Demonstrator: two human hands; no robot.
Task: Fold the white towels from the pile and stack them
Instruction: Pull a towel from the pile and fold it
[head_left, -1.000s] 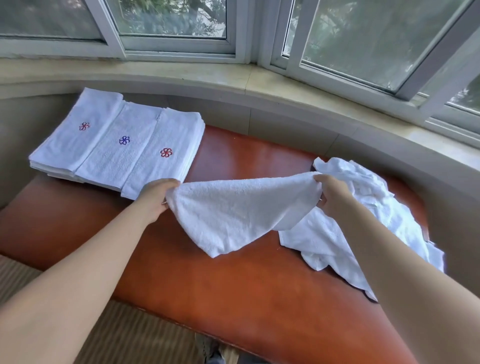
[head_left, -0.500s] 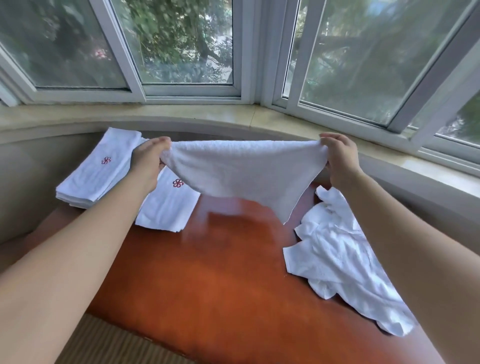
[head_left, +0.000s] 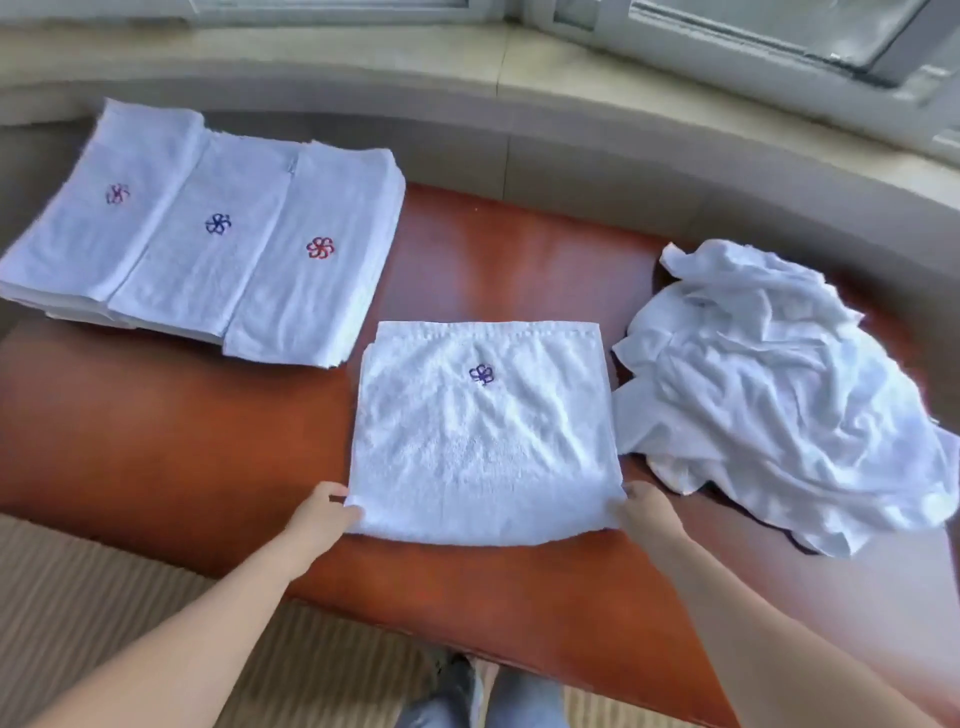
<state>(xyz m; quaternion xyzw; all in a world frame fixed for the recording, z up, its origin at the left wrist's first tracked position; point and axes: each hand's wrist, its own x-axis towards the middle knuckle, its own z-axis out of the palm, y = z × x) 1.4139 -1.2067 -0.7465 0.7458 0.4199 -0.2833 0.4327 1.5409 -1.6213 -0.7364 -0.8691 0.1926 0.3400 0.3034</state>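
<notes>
Head: left hand (head_left: 323, 512), right hand (head_left: 640, 512) pinch towel (head_left: 483, 441) near corners.

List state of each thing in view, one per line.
towel on the table: folded once, lying flat, blue flower emblem up.
left hand: pinches the towel's near left corner.
right hand: holds the near right corner.
folded towels: three overlapping stacks, far left, emblems up.
unfolded pile: crumpled, on the right, beside the towel.
wooden table: bears all the towels.

head view, steeply down, close
</notes>
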